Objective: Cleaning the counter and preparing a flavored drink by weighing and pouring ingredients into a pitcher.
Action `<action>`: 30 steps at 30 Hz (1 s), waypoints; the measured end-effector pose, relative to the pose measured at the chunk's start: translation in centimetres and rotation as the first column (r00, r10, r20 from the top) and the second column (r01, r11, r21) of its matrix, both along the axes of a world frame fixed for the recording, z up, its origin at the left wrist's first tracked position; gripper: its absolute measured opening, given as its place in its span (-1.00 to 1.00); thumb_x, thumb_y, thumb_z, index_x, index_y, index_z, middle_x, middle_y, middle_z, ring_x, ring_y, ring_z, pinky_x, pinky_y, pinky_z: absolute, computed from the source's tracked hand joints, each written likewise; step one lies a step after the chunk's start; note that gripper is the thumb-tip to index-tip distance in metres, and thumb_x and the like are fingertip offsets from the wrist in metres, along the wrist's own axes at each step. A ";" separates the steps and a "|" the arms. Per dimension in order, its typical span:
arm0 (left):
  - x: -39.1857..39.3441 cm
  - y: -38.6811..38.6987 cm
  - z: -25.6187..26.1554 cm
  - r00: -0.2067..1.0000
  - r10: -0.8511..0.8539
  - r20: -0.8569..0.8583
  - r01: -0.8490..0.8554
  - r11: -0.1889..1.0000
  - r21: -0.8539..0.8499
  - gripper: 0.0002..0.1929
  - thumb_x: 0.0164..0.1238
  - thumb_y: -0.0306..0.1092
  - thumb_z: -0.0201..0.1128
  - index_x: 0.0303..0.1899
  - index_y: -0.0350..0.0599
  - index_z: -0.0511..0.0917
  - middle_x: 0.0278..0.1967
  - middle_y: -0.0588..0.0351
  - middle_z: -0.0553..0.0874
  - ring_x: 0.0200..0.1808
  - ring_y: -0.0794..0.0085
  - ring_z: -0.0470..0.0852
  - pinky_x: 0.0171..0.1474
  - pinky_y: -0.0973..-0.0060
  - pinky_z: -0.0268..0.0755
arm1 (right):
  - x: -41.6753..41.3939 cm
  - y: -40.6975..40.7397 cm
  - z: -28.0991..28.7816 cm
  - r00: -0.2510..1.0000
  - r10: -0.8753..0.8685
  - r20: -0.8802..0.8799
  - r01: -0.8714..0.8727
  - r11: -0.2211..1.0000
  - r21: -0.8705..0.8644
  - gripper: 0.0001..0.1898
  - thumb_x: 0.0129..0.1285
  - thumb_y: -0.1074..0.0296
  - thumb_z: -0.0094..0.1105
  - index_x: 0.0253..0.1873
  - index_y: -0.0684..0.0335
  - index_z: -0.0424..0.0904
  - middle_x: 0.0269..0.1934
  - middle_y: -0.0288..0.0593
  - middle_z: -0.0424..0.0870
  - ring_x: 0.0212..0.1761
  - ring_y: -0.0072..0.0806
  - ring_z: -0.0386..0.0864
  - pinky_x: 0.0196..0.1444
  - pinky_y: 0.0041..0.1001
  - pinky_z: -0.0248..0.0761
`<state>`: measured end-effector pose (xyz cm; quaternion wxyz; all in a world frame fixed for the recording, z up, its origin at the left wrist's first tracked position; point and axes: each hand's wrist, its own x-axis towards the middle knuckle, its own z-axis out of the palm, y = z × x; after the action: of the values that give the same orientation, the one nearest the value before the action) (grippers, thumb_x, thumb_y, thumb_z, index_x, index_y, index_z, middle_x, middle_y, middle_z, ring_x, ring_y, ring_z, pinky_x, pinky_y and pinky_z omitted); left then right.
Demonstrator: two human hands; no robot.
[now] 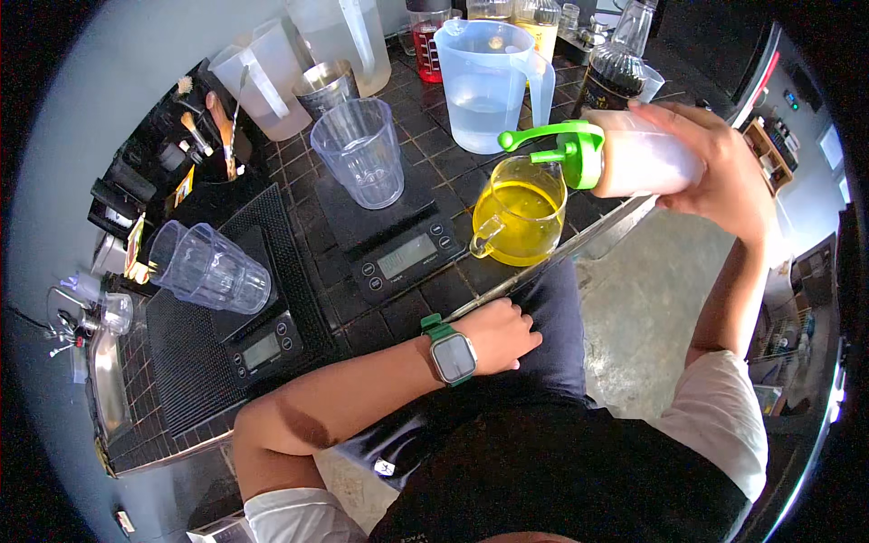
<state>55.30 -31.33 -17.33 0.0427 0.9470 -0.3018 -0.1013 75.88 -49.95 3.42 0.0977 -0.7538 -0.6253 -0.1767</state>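
Observation:
My right hand (713, 163) grips a squeeze bottle (645, 155) with a green cap, lying on its side in the air, its spout over the rim of a glass pitcher (519, 220) of yellow liquid. My left hand (504, 337), a green-strapped watch at its wrist, rests at the counter's edge with loosely curled fingers and no object visible in it. A clear plastic cup (360, 156) stands on a black digital scale (406, 256) left of the pitcher. Nested clear cups (214, 268) sit on a second scale (263, 349) farther left.
A large plastic measuring jug (483, 88) of clear liquid stands behind the glass pitcher. Frosted jugs (261, 81), a metal shaker cup (327, 88), a red-filled shaker (429, 51) and glass bottles (614, 75) line the back. Brushes (197, 134) stand at the left.

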 end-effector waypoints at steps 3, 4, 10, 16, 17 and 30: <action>0.0 0.0 0.1 1.000 0.001 -0.016 -0.001 1.000 0.016 -0.63 0.27 -0.04 0.39 -0.04 -0.06 0.60 -0.14 0.04 0.68 0.01 0.16 0.67 0.11 0.27 0.48 | 0.2 -1.1 -1.9 0.993 0.003 -0.116 0.001 0.999 0.034 -0.01 -0.45 0.58 0.55 0.35 0.25 0.52 0.23 0.06 0.65 0.21 -0.06 0.65 0.29 -0.27 0.50; 0.1 0.0 0.1 1.000 -0.002 -0.018 0.003 1.000 0.018 -0.63 0.27 -0.04 0.39 -0.04 -0.06 0.60 -0.14 0.04 0.68 0.01 0.16 0.67 0.11 0.27 0.48 | 0.1 -1.6 -2.8 0.967 -0.038 -0.253 0.060 0.995 0.077 0.00 -0.45 0.57 0.54 0.37 0.26 0.51 0.22 0.07 0.66 0.20 -0.09 0.66 0.30 -0.28 0.48; 0.3 0.1 1.0 0.999 -0.006 -0.054 0.003 0.999 -0.051 -0.64 0.34 -0.08 0.33 0.02 -0.08 0.56 -0.11 0.00 0.66 0.00 0.11 0.65 0.07 0.18 0.54 | 0.0 -4.2 -9.6 0.707 0.001 -0.707 0.323 0.889 0.324 0.14 -0.44 0.18 0.69 0.41 0.45 0.40 0.14 0.00 0.70 0.21 -0.34 0.63 0.35 -0.32 0.38; -0.4 -2.5 4.0 0.966 0.247 -0.073 -0.245 0.787 -0.566 -0.09 0.32 -0.05 0.40 0.54 -0.20 0.07 0.18 -0.18 0.53 0.14 0.01 0.59 0.26 0.18 0.47 | -3.4 -7.9 -15.8 0.316 0.233 -0.920 0.380 0.857 0.348 0.08 -0.38 -0.05 0.78 0.30 0.38 0.47 0.09 -0.09 0.68 0.09 -0.35 0.64 0.26 -0.32 0.45; -0.6 -3.5 4.5 0.947 0.320 -0.024 -0.241 0.660 -0.712 0.03 0.25 -0.03 0.47 0.57 -0.25 -0.02 0.28 -0.22 0.48 0.24 -0.01 0.55 0.35 0.20 0.41 | -4.2 -8.5 -16.7 0.249 0.243 -0.937 0.372 0.870 0.325 0.10 -0.40 -0.05 0.79 0.31 0.37 0.46 0.11 -0.10 0.67 0.10 -0.34 0.64 0.26 -0.31 0.45; 3.5 -10.4 6.2 0.787 0.612 0.084 0.038 0.089 -0.995 0.00 -0.06 -0.26 0.67 0.42 -0.30 0.23 0.24 -0.11 0.55 0.28 0.22 0.58 0.34 0.29 0.40 | -10.4 -7.4 -23.4 0.335 0.395 -0.856 0.655 0.556 0.512 0.06 0.05 -0.07 0.56 0.53 0.26 0.10 0.47 -0.03 0.29 0.52 -0.24 0.26 0.53 -0.17 0.11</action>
<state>58.84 -41.74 -11.17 0.5827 0.7172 -0.0890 0.3717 65.49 -57.33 -20.00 0.7522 -0.6239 -0.2117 0.0116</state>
